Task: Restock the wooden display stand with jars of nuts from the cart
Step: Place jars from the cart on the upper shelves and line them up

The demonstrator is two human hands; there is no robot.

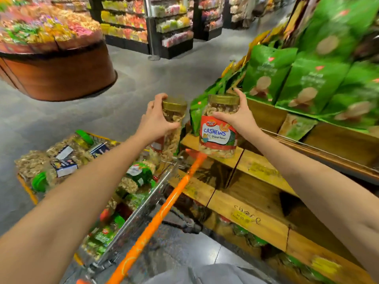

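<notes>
My right hand (238,117) grips a clear cashew jar (218,138) with a gold lid and a red label, held just above a shelf of the wooden display stand (260,167). My left hand (158,117) grips a second gold-lidded jar of nuts (173,128) by its upper part, over the far corner of the cart (143,203). The wire cart at lower left holds several more nut jars (61,160) with green lids, lying on their sides.
The cart's orange handle (164,214) runs diagonally beside the stand. Green snack bags (313,83) fill the stand's upper tiers. A round wooden display of sweets (55,48) stands at far left across the grey floor. Dark shelving lines the back aisle.
</notes>
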